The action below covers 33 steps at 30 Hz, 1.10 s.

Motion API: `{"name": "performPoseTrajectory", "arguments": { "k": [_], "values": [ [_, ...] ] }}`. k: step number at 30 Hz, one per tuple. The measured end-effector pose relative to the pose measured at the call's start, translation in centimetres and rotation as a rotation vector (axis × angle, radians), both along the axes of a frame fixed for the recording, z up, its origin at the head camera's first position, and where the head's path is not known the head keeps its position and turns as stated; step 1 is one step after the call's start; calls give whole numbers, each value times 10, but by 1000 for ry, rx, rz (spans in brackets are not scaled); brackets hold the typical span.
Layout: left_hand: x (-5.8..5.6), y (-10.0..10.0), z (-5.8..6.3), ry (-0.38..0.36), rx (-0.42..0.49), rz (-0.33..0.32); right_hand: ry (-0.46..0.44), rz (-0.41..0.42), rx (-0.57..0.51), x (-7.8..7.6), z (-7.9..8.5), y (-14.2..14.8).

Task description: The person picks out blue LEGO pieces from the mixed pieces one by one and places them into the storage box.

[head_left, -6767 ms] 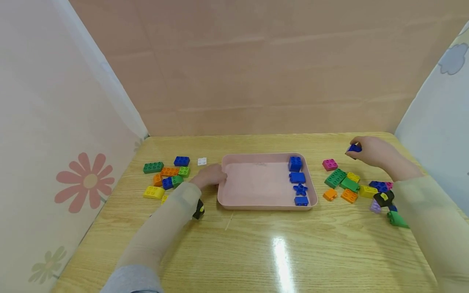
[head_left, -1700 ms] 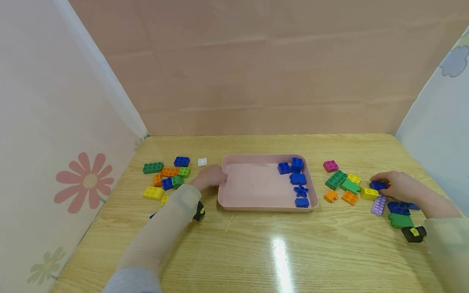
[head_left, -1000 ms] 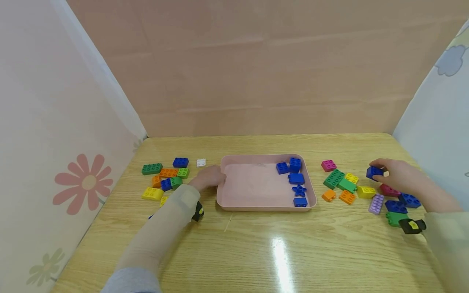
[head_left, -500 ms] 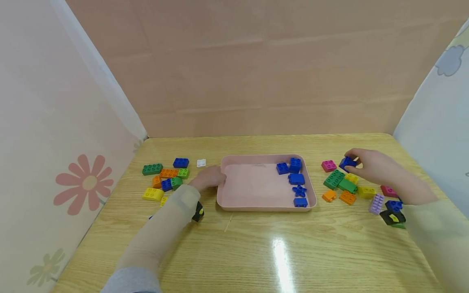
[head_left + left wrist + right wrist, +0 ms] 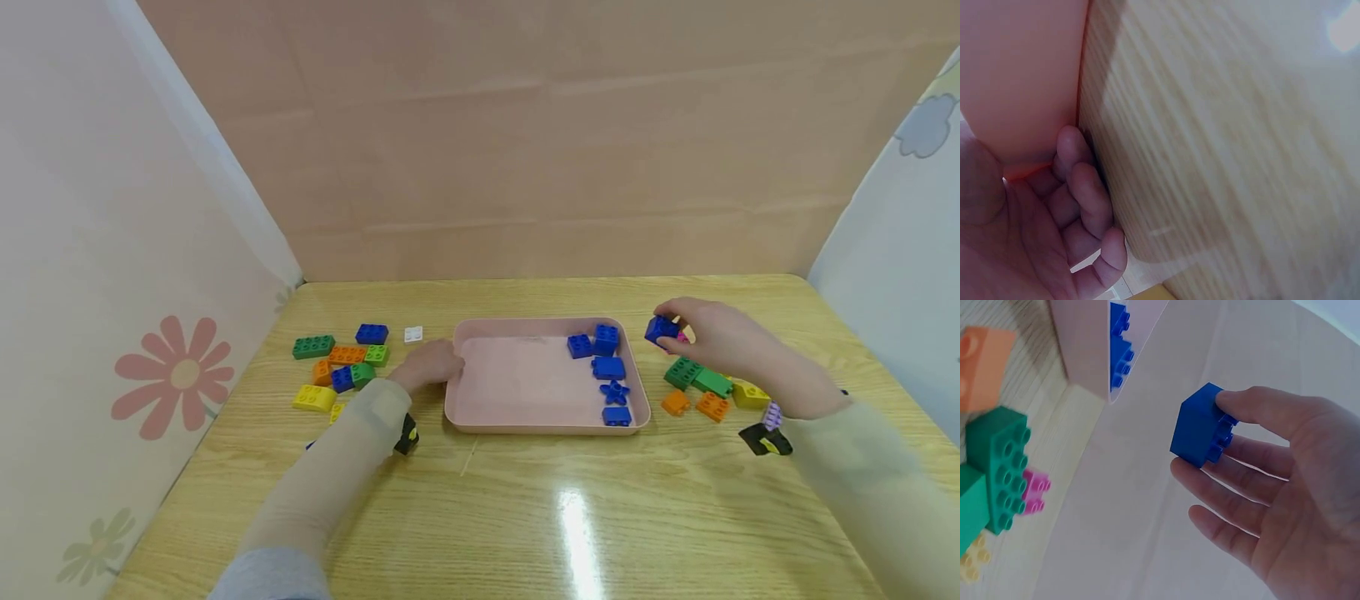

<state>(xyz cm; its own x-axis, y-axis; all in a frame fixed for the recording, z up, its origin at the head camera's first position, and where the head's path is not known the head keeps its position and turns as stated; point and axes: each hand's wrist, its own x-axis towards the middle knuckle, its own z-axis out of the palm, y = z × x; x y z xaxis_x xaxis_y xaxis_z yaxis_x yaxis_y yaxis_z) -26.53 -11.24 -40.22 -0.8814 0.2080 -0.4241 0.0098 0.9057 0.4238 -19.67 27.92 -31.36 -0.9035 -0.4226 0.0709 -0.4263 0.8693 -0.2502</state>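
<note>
Between thumb and fingers my right hand (image 5: 720,337) pinches a blue toy brick (image 5: 662,328), raised just right of the pink tray (image 5: 540,429). The right wrist view shows the blue brick (image 5: 1197,428) with its studs turned toward the palm. My left hand (image 5: 429,364) grips the tray's left edge; in the left wrist view its fingers (image 5: 1091,194) curl at the wall's base. Along the tray's right side lie several blue pieces, among them a tall brick (image 5: 606,338), a small brick (image 5: 580,346) and a star-shaped piece (image 5: 615,392).
Right of the tray lie loose bricks: dark green (image 5: 682,372), orange (image 5: 712,406), yellow (image 5: 750,394) and pink (image 5: 1036,490), some partly hidden by the right arm. Another mixed group, with a yellow brick (image 5: 315,397) and a blue one (image 5: 372,333), lies left. A white brick (image 5: 413,334) sits behind the left hand.
A small blue brick has come into the tray since the earliest frame. My right hand has since picked up another blue brick at far right and carried it left. My left hand has stayed put.
</note>
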Motion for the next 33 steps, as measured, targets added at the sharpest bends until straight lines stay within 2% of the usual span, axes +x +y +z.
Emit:
{"name": "performPoseTrajectory", "arguments": {
  "k": [9, 16, 20, 29, 33],
  "values": [
    [1, 0, 0, -1, -6, 14, 74, 98, 7, -3, -2, -28],
    [0, -1, -1, 6, -5, 18, 13, 103, 26, -5, -8, -50],
    [0, 0, -1, 7, -8, 15, -16, 123, 41, -10, -16, -60],
    [2, 0, 0, 5, -7, 11, 56, 248, 104, -19, -45, -78],
    [4, 1, 2, 5, 2, 10, 43, 286, 146, -20, -53, -83]
  ]
}}
